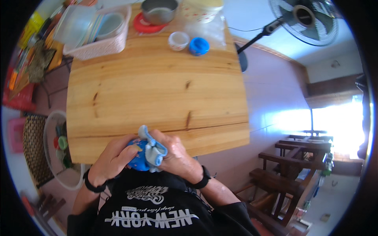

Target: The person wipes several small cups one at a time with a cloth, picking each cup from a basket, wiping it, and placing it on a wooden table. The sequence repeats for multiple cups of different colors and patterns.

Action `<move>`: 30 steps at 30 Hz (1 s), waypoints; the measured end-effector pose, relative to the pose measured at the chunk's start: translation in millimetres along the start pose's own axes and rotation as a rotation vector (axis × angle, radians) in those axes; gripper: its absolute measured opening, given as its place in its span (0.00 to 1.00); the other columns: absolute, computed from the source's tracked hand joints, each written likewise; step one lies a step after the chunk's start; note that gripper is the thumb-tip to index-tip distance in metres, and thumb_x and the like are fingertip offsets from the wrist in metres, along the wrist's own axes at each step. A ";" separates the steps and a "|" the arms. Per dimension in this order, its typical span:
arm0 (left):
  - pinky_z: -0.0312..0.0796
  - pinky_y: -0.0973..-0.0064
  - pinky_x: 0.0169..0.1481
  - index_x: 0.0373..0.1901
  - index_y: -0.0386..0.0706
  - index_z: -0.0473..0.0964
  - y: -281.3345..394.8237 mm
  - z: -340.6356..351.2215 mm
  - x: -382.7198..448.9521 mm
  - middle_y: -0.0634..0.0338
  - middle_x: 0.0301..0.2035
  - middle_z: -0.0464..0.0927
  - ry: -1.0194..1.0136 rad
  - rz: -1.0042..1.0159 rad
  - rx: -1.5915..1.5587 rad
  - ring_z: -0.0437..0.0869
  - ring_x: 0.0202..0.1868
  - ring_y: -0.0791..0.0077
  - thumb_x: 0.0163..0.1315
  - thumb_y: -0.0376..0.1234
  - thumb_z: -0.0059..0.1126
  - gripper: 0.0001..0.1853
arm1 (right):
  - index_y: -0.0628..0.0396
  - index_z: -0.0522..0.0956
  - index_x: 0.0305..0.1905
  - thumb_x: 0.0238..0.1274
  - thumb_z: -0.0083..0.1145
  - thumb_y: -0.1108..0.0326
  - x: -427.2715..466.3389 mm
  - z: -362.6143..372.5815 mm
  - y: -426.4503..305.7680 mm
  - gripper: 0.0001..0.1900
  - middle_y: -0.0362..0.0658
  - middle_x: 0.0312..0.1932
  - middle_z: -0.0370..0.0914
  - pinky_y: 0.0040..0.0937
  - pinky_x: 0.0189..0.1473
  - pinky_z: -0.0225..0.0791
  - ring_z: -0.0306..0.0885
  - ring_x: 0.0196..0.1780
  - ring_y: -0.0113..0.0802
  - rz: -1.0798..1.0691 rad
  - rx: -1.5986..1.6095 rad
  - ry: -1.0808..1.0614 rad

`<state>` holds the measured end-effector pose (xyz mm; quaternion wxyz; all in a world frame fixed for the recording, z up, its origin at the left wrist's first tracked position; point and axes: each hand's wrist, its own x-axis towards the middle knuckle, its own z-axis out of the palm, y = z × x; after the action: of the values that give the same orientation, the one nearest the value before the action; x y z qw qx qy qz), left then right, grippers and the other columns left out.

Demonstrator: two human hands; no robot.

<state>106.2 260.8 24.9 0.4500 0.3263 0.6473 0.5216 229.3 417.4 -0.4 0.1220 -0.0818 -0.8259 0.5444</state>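
Close to my body, at the near edge of the wooden table (147, 94), my left hand (113, 159) grips a blue patterned container (138, 160), its thumb lying across the side. My right hand (177, 155) holds a light grey-blue cloth (153, 152) with a blue stitched edge, bunched against the container. The cloth and fingers hide the container's right side, and its opening cannot be made out. Toward the table's far end stand a small white bowl (178, 41) and a small blue container (199, 46), side by side.
A pink plastic basket (100, 48) of plastic containers sits at the far left. Beside it are a metal pot (159, 11), a red lid (147, 26) and a white patterned tub (202, 11). A standing fan (304, 17) rises right of the table; wooden chairs (280, 180) stand farther right.
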 end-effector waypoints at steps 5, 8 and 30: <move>0.72 0.68 0.51 0.62 0.34 0.57 -1.2 13.2 2.7 0.47 0.46 0.75 0.172 0.231 0.311 0.79 0.45 0.62 0.47 0.51 0.74 0.49 | 0.60 0.76 0.40 0.55 0.56 0.72 7.8 15.3 10.5 0.08 0.51 0.27 0.78 0.37 0.35 0.71 0.79 0.30 0.40 0.351 0.495 0.127; 0.70 0.70 0.54 0.60 0.33 0.59 -1.3 14.6 6.0 0.52 0.46 0.74 0.214 0.186 0.253 0.77 0.49 0.65 0.44 0.56 0.73 0.51 | 0.61 0.77 0.38 0.57 0.55 0.71 10.4 21.1 14.3 0.07 0.49 0.28 0.79 0.35 0.37 0.72 0.79 0.32 0.34 0.293 0.571 0.105; 0.69 0.75 0.53 0.60 0.34 0.61 -1.4 10.5 3.0 0.56 0.48 0.71 0.192 0.147 0.191 0.74 0.49 0.72 0.56 0.60 0.60 0.44 | 0.63 0.76 0.40 0.55 0.57 0.64 13.6 11.0 10.9 0.13 0.60 0.27 0.77 0.43 0.33 0.72 0.77 0.32 0.61 0.212 0.286 0.182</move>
<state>114.9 267.1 22.3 0.3137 0.3625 0.7084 0.5181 213.2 415.6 -13.1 0.1486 -0.1990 -0.7124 0.6563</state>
